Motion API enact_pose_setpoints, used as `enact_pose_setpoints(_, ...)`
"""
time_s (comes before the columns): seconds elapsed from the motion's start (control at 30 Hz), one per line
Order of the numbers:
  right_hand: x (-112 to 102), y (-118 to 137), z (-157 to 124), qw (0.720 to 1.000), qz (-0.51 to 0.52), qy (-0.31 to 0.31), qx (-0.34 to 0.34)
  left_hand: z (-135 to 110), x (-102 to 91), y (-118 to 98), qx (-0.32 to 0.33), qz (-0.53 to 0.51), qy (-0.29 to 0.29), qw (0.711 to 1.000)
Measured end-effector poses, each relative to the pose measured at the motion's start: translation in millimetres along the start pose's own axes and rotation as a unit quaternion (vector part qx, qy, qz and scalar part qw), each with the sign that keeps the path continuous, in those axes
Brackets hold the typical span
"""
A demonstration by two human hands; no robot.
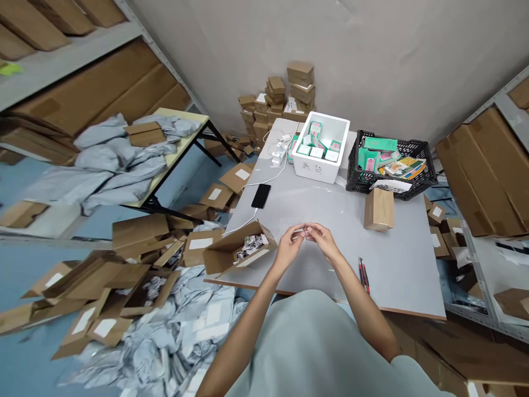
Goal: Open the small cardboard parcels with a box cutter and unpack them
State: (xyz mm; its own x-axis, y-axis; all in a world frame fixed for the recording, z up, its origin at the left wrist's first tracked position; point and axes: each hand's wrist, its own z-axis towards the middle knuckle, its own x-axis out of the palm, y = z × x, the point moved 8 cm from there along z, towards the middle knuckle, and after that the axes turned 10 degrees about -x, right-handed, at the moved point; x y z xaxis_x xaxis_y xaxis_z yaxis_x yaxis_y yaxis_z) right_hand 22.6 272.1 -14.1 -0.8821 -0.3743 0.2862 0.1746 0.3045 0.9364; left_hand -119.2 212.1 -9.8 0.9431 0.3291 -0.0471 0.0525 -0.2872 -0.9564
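Observation:
Over the near middle of the grey table (pixel 322 204), my left hand (pixel 290 241) and my right hand (pixel 321 238) meet at the fingertips. Their fingers are curled and pressed together; whatever lies between them, if anything, is too small to make out. Left of my hands lies an open cardboard box (pixel 223 255) with crumpled printed paper (pixel 251 246) in it. A black phone (pixel 261 196) on a white cable lies beyond that box. To the right are a red and black utility knife (pixel 363 274) and a closed brown carton (pixel 379 209).
At the table's back stand a white foam box (pixel 316 172) with green and white packets and a black crate (pixel 432 165) of green boxes and booklets. Opened cartons (pixel 103 286) and grey plastic bags (pixel 165 331) cover the floor at left. Shelves (pixel 491 259) flank the right side.

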Motion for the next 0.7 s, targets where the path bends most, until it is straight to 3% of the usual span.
enact_pose_setpoints(0.33,-9.5,-32.5,-30.1,0.999,0.036,0.015,0.039,-34.5,5.5,22.6,-0.031,0.051,-0.007,0.998)
enact_pose_setpoints(0.57,-20.7,-28.1,-22.4,0.999,0.015,0.018,0.040,-28.9,10.5,16.4,-0.033,0.076,0.015,0.996)
enact_pose_setpoints(0.7,-25.4,-22.0,-1.7,0.999,-0.003,0.005,0.032,-11.9,-11.8,8.2,-0.037,0.090,0.009,0.995)
